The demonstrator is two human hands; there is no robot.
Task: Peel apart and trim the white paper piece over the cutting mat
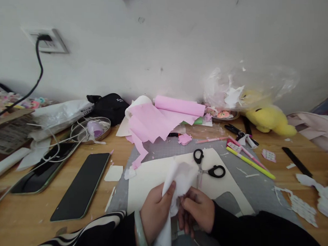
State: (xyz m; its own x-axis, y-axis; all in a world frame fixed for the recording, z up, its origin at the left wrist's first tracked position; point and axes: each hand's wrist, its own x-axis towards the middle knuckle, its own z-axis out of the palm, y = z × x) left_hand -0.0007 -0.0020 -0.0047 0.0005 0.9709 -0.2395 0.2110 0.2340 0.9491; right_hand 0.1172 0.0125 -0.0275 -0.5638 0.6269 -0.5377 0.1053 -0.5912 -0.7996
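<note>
Paper point(181, 174) left of scissors point(201, 171) looked light, limp, tearable: edge hold suited. Left hand point(157, 205) pinched it; right hand point(199, 210) grip unclear.

Wood table point(31, 222): grey mat point(165, 148) mid-front, two phones point(81, 186) left, dish point(105, 134) behind; yellow plush point(271, 118) back right, black strip point(296, 161) right.

sleeves point(112, 235): black, white-striped | left-wrist bangle point(140, 229): pale green
</note>
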